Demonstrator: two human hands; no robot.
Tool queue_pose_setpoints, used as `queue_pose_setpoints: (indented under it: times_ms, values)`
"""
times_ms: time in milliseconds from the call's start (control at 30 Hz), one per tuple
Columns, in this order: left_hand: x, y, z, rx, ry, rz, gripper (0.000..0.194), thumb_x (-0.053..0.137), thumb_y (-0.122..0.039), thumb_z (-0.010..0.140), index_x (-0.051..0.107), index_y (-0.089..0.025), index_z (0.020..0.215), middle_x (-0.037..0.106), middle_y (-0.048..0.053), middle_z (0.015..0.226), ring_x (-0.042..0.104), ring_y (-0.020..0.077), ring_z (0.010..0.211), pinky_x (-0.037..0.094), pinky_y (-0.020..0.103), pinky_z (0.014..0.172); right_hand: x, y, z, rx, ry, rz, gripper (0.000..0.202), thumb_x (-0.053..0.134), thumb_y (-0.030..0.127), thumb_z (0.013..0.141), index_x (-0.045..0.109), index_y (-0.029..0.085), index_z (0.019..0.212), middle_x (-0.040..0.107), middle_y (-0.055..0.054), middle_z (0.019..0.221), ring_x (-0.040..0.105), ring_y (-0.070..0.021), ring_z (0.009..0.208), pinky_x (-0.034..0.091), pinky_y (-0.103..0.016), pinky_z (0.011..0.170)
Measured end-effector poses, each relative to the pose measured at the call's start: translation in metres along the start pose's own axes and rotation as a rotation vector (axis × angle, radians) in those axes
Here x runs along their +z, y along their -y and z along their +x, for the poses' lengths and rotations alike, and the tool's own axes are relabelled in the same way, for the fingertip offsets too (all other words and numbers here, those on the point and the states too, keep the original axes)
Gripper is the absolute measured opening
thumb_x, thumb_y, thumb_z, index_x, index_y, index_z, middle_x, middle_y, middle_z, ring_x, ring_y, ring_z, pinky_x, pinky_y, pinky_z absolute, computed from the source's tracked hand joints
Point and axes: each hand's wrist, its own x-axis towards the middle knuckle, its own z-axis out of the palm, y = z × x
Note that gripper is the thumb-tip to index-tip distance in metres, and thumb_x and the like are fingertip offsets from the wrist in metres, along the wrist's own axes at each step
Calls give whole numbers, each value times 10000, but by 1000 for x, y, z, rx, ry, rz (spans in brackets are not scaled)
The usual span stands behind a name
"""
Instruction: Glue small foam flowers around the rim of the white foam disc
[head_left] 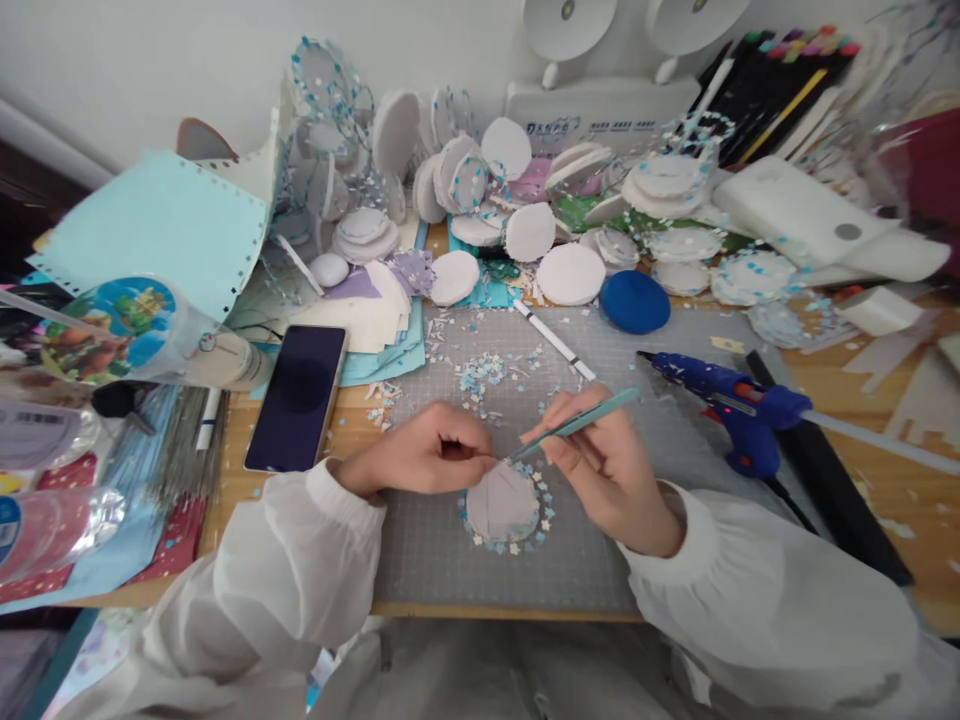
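My right hand (611, 475) is closed around teal tweezers (592, 413), whose tips point down and left to the upper edge of a round piece (501, 505). That piece lies on the grey cutting mat and is ringed with small blue and white stars. At its upper left edge my left hand (431, 450) is pinched, thumb against forefinger; whatever is between the fingertips is too small to make out. Loose blue and white paper stars (484, 375) lie scattered on the mat beyond my hands.
A blue glue gun (727, 400) lies at the right beside a black bar (832, 480). A white pen (553, 340) rests on the mat. To the left are a phone (296, 398) and a lidded cup (120, 330). White discs (571, 273) and star wreaths crowd the back.
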Motion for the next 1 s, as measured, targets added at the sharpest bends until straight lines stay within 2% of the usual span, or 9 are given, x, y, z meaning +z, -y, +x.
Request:
queue_pose_setpoints:
  times_ms: [267,500,700,1000]
  values:
    - [0,2,-1,5,3,15,306,540,-198,830,457,-148,540,363,-33,522,335,85,517,272,220,480,-1,3,-1,-49,30,-44,102,507,159,898,504,237,964,530,-38,834,578,-174,763,479,-346,662]
    - [-1,3,0,31,19,35,359,534,-198,830,371,-164,513,314,-43,515,309,83,507,256,227,482,-1,-3,-6,-118,62,-88,181,523,119,875,501,248,1000,594,-50,861,573,-181,754,468,-349,636]
    - [-1,3,0,27,16,31,365,538,-218,831,368,-168,513,313,-42,515,306,84,502,253,232,475,-2,-3,-6,-174,69,-134,184,514,129,877,495,250,1014,631,-58,875,599,-195,764,497,-371,636]
    - [-1,3,-1,16,8,-8,346,540,-204,835,421,-154,514,345,-36,513,324,84,507,266,229,482,-1,2,-2,-59,-51,-27,116,539,171,885,497,241,967,570,-29,845,628,-188,797,509,-364,697]
